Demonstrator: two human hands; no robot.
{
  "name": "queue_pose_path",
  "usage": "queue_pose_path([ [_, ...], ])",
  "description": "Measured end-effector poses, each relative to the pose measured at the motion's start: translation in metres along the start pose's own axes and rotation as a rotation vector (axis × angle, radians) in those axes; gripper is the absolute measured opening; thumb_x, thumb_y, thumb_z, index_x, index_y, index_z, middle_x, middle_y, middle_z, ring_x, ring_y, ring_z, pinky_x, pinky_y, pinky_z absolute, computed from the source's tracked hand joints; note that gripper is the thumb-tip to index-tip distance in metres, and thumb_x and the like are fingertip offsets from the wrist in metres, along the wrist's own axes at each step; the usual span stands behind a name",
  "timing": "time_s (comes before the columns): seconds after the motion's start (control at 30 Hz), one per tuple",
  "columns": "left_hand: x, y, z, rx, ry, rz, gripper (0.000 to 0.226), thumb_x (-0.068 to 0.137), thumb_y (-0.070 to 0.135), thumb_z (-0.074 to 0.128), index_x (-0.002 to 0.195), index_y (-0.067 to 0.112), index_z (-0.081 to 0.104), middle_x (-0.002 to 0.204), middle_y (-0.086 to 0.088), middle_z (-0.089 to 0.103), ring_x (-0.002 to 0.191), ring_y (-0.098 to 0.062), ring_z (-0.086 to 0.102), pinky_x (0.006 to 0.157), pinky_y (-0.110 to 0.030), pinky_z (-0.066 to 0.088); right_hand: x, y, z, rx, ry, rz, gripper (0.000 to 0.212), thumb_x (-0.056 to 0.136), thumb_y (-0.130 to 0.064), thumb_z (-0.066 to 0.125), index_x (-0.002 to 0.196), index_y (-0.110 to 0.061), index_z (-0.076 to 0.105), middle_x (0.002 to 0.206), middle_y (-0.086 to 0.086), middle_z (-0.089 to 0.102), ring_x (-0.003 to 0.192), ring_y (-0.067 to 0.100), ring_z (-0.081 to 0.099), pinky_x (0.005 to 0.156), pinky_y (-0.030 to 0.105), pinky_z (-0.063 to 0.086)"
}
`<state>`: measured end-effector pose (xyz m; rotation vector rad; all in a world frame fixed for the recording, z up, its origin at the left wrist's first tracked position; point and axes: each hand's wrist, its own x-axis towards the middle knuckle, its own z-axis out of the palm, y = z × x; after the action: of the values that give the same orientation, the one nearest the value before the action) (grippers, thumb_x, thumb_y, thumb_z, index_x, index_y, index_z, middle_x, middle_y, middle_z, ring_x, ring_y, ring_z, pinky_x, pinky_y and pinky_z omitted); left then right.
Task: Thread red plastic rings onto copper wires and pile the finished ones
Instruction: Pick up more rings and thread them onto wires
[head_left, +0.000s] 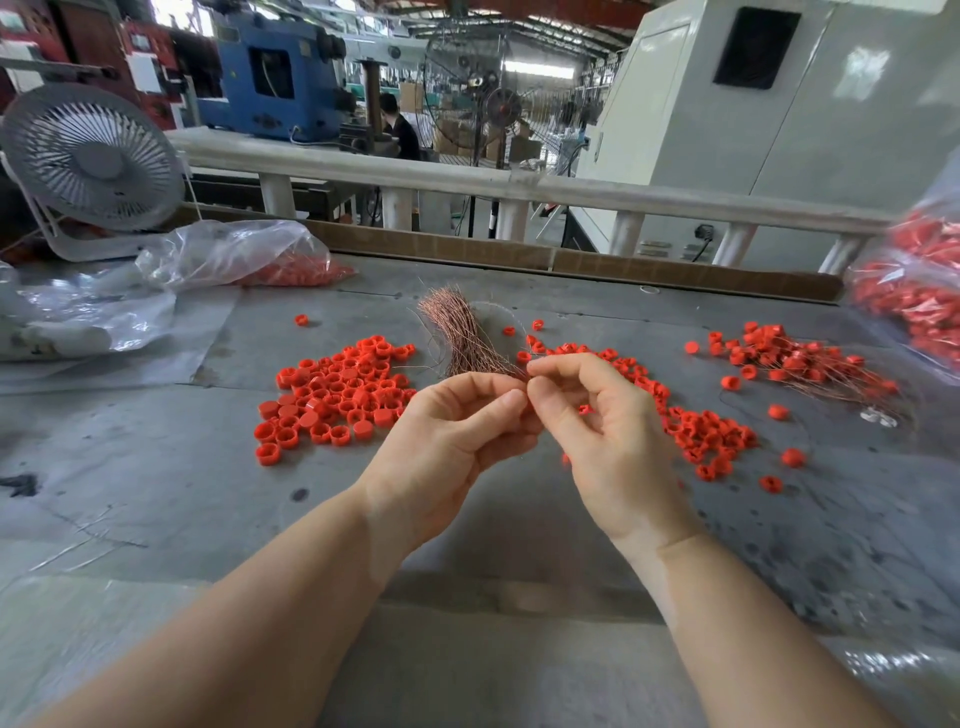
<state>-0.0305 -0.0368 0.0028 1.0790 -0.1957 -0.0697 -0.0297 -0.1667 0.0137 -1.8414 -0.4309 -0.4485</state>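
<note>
Both hands meet at the centre of the frame, just above the tabletop. The left hand has its fingers curled, thumb and forefinger pressed together at the near end of the wire bundle, which fans away toward the upper middle. The right hand pinches thumb to forefinger right against the left fingertips, its other fingers loosely bent. Each grip looks closed on something very thin, most likely a single wire, though the wire itself is too fine to make out between the fingers (and no ring shows in either grip).

My reading: this is the start of a cycle, one wire being teased free of the bundle before a ring goes on.

Loose rings lie in two heaps, one left of centre and one right of the hands. The finished pile, rings with wires trailing, sits toward the right edge, with a bag of red parts beyond it.

Next, probably, the wire must come clear of its neighbours, then one hand has to pick a ring and meet the wire tip with its hole.
</note>
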Motion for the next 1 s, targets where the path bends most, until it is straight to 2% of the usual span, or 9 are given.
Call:
queue_pose_path([
  [0.07,-0.0005,-0.0012,0.0013,0.040,-0.023,0.024,0.025,0.073,0.016,0.060,0.091,-0.001,0.060,0.093,-0.020,0.069,0.086,-0.025,0.067,0.082,-0.032,0.056,-0.0007,-0.0001,0.0001,0.020,-0.073,0.079,0.037,0.080,-0.051,0.062,0.102,-0.021,0.066,0.088,-0.008,0.068,0.082,0.001,0.062,0.076,0.021,0.049],
  [0.1,-0.0013,-0.0014,0.0021,0.051,-0.040,0.040,0.025,0.073,0.016,0.060,0.091,-0.001,0.060,0.092,-0.019,0.070,0.085,-0.025,0.068,0.081,-0.033,0.057,-0.0014,0.0001,0.0005,0.021,-0.111,0.103,0.042,0.077,-0.051,0.061,0.105,-0.020,0.067,0.087,-0.008,0.069,0.082,0.001,0.062,0.075,0.021,0.049],
  [0.13,-0.0019,-0.0015,0.0030,0.062,-0.050,0.056,0.025,0.073,0.016,0.060,0.091,-0.001,0.061,0.087,-0.015,0.071,0.081,-0.022,0.068,0.076,-0.030,0.057,-0.0021,-0.0001,0.0009,0.029,-0.142,0.114,0.040,0.078,-0.049,0.061,0.105,-0.020,0.068,0.083,-0.010,0.069,0.077,-0.002,0.061,0.070,0.018,0.047],
  [0.2,-0.0020,-0.0024,0.0033,0.107,-0.047,0.082,0.019,0.075,0.012,0.059,0.091,0.001,0.061,0.081,-0.010,0.071,0.075,-0.018,0.068,0.070,-0.025,0.055,-0.0024,-0.0008,0.0016,0.073,-0.168,0.119,0.022,0.083,-0.035,0.066,0.099,-0.021,0.069,0.071,-0.009,0.068,0.066,-0.003,0.059,0.058,0.013,0.044],
  [0.3,-0.0016,-0.0040,0.0035,0.194,-0.046,0.121,0.009,0.086,-0.003,0.054,0.088,0.003,0.060,0.081,-0.011,0.070,0.074,-0.021,0.065,0.070,-0.030,0.054,-0.0015,-0.0010,0.0010,0.139,-0.158,0.123,0.004,0.083,-0.020,0.067,0.085,-0.023,0.070,0.066,0.003,0.069,0.062,0.009,0.061,0.051,0.020,0.046],
  [0.43,-0.0027,-0.0038,0.0059,0.282,-0.041,0.181,0.019,0.088,-0.012,0.047,0.083,0.004,0.057,0.074,-0.007,0.070,0.064,-0.020,0.059,0.062,-0.025,0.052,-0.0010,-0.0022,0.0028,0.219,-0.137,0.131,0.011,0.081,-0.010,0.068,0.081,-0.021,0.070,0.058,-0.002,0.065,0.056,0.010,0.059,0.053,0.019,0.049],
  [0.63,-0.0042,-0.0023,0.0074,0.294,-0.049,0.223,0.023,0.087,-0.014,0.047,0.081,0.005,0.057,0.068,-0.003,0.069,0.055,-0.013,0.058,0.057,-0.020,0.050,-0.0022,-0.0050,0.0033,0.230,-0.117,0.091,0.013,0.081,-0.007,0.068,0.078,-0.019,0.070,0.054,-0.002,0.065,0.052,0.007,0.058,0.052,0.019,0.049],
  [0.8,-0.0051,0.0008,0.0053,0.203,-0.027,0.193,0.023,0.086,-0.014,0.050,0.098,0.005,0.046,0.067,-0.011,0.068,0.054,-0.017,0.060,0.055,-0.021,0.049,-0.0030,-0.0071,0.0044,0.293,-0.140,0.152,0.011,0.083,-0.005,0.065,0.087,-0.015,0.070,0.059,-0.005,0.068,0.054,0.004,0.063,0.053,0.014,0.047],
  [1.0,-0.0060,0.0024,0.0061,0.183,-0.021,0.174,0.024,0.084,-0.015,0.051,0.094,0.007,0.047,0.064,-0.011,0.065,0.051,-0.014,0.060,0.052,-0.019,0.047,-0.0035,-0.0077,0.0032,0.290,-0.135,0.149,0.011,0.083,-0.006,0.066,0.088,-0.014,0.072,0.069,0.006,0.072,0.060,0.015,0.067,0.060,0.023,0.055],
])
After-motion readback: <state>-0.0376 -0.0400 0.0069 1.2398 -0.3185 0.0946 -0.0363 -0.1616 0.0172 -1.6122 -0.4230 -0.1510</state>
